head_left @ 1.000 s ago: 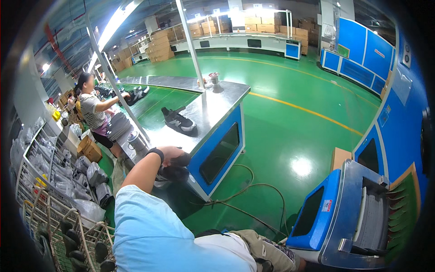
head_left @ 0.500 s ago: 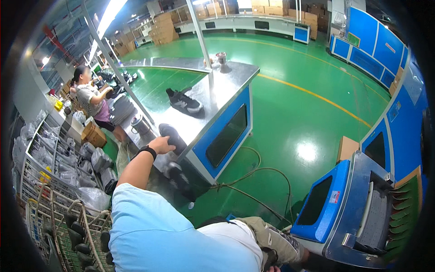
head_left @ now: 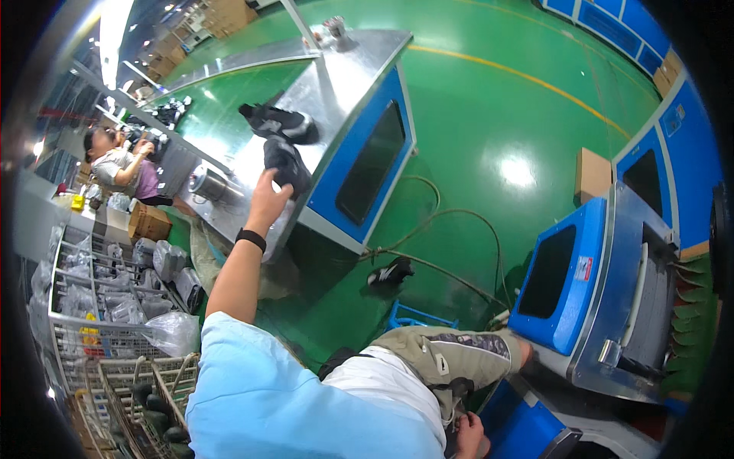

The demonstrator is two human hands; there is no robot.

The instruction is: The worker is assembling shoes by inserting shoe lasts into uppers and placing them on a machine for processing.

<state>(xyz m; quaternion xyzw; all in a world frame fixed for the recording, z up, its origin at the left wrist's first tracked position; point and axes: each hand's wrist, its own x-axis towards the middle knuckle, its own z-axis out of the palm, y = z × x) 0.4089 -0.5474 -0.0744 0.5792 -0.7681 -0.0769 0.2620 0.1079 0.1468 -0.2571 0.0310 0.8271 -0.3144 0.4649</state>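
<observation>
Left hand [head_left: 266, 205] stretched out ahead, fingers clamped on the near end of a black shoe [head_left: 287, 164] that rests on the grey metal table [head_left: 348, 76]. Black wristband [head_left: 250, 239] just behind that hand. Right hand [head_left: 468, 434] low at the lower edge, beside the knee; fingers curled, but cannot tell whether shut on anything. Hands well apart.

Just beyond the held shoe, a second black shoe [head_left: 279, 122] with a grey patch, lying on the same table, close to the first. Left of the left hand, a shiny metal cylinder [head_left: 206, 184] on the table's lower part. Further left, another person [head_left: 122, 164] seated at the line. Below the left forearm, wire baskets [head_left: 99, 321] with bagged parts. Between the hands, on the green floor [head_left: 474, 115], a third dark shoe [head_left: 390, 271] near loose cables. Right of the right hand, a blue machine [head_left: 596, 283] with a dark window.
</observation>
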